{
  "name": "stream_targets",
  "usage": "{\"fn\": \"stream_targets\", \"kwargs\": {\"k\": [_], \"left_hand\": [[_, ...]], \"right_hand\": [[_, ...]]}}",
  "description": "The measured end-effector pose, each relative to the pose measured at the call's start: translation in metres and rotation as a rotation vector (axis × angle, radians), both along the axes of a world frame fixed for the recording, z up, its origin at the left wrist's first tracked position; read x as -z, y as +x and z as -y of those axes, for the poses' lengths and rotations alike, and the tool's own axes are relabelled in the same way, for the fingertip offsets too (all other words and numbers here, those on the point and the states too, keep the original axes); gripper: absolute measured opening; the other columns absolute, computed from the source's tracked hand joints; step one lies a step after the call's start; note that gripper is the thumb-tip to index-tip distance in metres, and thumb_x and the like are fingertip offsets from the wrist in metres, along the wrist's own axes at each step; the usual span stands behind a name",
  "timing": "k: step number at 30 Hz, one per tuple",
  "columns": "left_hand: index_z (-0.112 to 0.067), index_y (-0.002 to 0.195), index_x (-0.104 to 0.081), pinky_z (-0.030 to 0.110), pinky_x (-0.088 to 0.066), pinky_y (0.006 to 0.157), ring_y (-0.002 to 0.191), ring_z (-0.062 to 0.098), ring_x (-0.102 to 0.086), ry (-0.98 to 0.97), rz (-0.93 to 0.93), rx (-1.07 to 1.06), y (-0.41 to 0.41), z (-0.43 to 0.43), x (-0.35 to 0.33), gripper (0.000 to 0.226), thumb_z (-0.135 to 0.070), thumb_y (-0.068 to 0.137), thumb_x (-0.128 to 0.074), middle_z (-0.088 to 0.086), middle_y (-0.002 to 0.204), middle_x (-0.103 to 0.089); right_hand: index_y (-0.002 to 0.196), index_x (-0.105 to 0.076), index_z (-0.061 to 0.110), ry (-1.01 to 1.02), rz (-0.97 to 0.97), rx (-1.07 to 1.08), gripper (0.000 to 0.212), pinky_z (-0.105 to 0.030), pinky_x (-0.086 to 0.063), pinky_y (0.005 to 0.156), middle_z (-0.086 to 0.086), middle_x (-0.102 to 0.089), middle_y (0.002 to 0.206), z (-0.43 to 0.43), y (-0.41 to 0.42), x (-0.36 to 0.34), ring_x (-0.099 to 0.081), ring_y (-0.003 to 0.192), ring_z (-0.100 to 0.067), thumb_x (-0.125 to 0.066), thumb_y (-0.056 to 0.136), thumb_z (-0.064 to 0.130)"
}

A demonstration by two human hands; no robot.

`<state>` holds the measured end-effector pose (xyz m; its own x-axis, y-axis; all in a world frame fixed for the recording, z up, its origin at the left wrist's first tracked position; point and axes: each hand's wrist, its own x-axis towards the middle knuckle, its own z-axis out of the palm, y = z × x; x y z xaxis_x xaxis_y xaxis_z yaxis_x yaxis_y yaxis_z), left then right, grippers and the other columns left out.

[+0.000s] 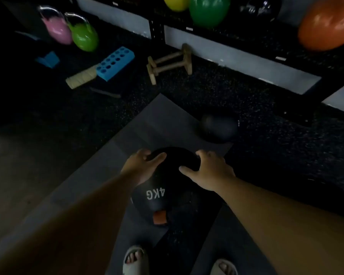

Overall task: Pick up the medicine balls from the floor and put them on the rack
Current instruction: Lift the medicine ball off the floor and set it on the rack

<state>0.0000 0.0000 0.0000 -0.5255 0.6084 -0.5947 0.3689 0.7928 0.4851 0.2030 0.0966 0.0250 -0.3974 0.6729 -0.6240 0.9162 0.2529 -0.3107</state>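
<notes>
A black medicine ball [167,193] marked "4KG" with an orange patch is low in the middle of the view, above a grey mat [147,124]. My left hand [143,167] grips its left upper side and my right hand [209,171] grips its right upper side. A second black ball [218,126] lies on the floor beyond it, at the mat's far edge. The black rack [226,34] runs along the top and right, holding yellow [176,2], green [209,10], black [260,7] and orange [328,26] balls.
Pink [57,28] and green [84,35] kettlebells stand at the upper left. A blue perforated block [115,63], a taped handle [81,78] and wooden parallettes [169,64] lie on the dark speckled floor. My sandalled feet [134,259] are at the bottom edge.
</notes>
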Motion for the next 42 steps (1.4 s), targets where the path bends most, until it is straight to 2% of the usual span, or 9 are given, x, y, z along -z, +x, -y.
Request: {"fn": "stream_targets", "kwargs": {"k": [9, 16, 19, 22, 26, 29, 33, 38, 42], "left_hand": [[-0.018, 0.152, -0.06, 0.042, -0.048, 0.1, 0.132, 0.038, -0.063, -0.073, 0.1, -0.186, -0.07, -0.005, 0.154, 0.095, -0.089, 0.089, -0.049, 0.015, 0.153, -0.063], [-0.02, 0.136, -0.07, 0.059, -0.046, 0.111, 0.126, 0.044, -0.063, -0.265, 0.459, -0.469, -0.083, 0.021, 0.195, 0.1, -0.098, 0.08, -0.045, 0.018, 0.14, -0.068], [-0.022, 0.145, -0.065, 0.072, -0.047, 0.111, 0.137, 0.05, -0.056, -0.277, 0.594, -0.613, -0.084, 0.041, 0.209, 0.121, -0.106, 0.06, -0.05, 0.022, 0.152, -0.061], [-0.019, 0.134, -0.072, 0.075, -0.048, 0.109, 0.129, 0.053, -0.064, -0.217, 0.739, -0.746, -0.083, 0.058, 0.232, 0.132, -0.107, 0.036, -0.062, 0.026, 0.139, -0.071], [-0.01, 0.121, -0.078, 0.051, -0.059, 0.094, 0.106, 0.045, -0.074, -0.102, 0.805, -0.814, -0.077, 0.059, 0.241, 0.091, -0.088, 0.075, -0.065, 0.024, 0.098, -0.085], [-0.011, 0.115, -0.077, 0.041, -0.055, 0.076, 0.096, 0.039, -0.074, -0.054, 0.817, -0.78, -0.072, 0.054, 0.234, 0.072, -0.076, 0.095, -0.053, 0.019, 0.085, -0.085], [-0.014, 0.123, -0.079, 0.038, -0.061, 0.076, 0.101, 0.038, -0.078, -0.008, 0.791, -0.718, -0.073, 0.04, 0.208, 0.067, -0.071, 0.095, -0.059, 0.019, 0.104, -0.086], [-0.022, 0.131, -0.075, 0.044, -0.065, 0.092, 0.106, 0.034, -0.08, 0.178, 0.592, -0.62, -0.098, -0.006, 0.138, 0.089, -0.076, 0.06, -0.083, 0.013, 0.116, -0.084], [-0.029, 0.123, -0.077, 0.049, -0.064, 0.097, 0.105, 0.032, -0.079, 0.319, 0.45, -0.443, -0.126, -0.063, 0.02, 0.087, -0.077, 0.051, -0.086, 0.009, 0.116, -0.083]], "right_hand": [[0.168, -0.015, 0.034, -0.069, 0.011, 0.098, 0.12, -0.065, -0.035, 0.117, -0.007, -0.018, 0.175, -0.036, -0.065, 0.141, -0.025, 0.157, -0.044, -0.04, 0.072, 0.102], [0.168, -0.011, 0.037, -0.207, -0.036, 0.286, 0.149, -0.067, -0.031, 0.121, -0.01, -0.009, 0.177, -0.038, -0.076, 0.181, -0.016, 0.159, -0.048, -0.048, 0.044, 0.111], [0.168, -0.018, 0.037, -0.253, -0.065, 0.432, 0.164, -0.063, -0.034, 0.121, -0.009, -0.02, 0.176, -0.044, -0.073, 0.19, -0.027, 0.157, -0.043, -0.05, 0.027, 0.115], [0.16, -0.037, 0.039, -0.279, -0.124, 0.526, 0.158, -0.055, -0.045, 0.115, -0.003, -0.045, 0.163, -0.046, -0.071, 0.204, -0.05, 0.144, -0.035, -0.059, 0.022, 0.112], [0.15, -0.047, 0.045, -0.247, -0.161, 0.607, 0.148, -0.055, -0.051, 0.107, -0.001, -0.056, 0.152, -0.039, -0.073, 0.214, -0.059, 0.133, -0.037, -0.062, 0.019, 0.111], [0.148, -0.05, 0.045, -0.216, -0.197, 0.634, 0.141, -0.053, -0.054, 0.105, 0.001, -0.059, 0.149, -0.032, -0.067, 0.202, -0.061, 0.13, -0.034, -0.063, 0.024, 0.11], [0.15, -0.049, 0.045, -0.194, -0.329, 0.706, 0.127, -0.047, -0.054, 0.105, 0.005, -0.06, 0.145, -0.015, -0.043, 0.178, -0.063, 0.126, -0.027, -0.069, 0.038, 0.102], [0.145, -0.054, 0.037, -0.17, -0.696, 0.928, 0.095, -0.024, -0.051, 0.08, 0.013, -0.064, 0.125, -0.002, -0.038, 0.127, -0.062, 0.103, -0.005, -0.079, 0.06, 0.073], [0.147, -0.054, 0.041, -0.085, -0.889, 1.05, 0.101, -0.039, -0.054, 0.098, 0.009, -0.065, 0.136, -0.026, -0.052, 0.05, -0.064, 0.122, -0.019, -0.084, 0.059, 0.078]]}}
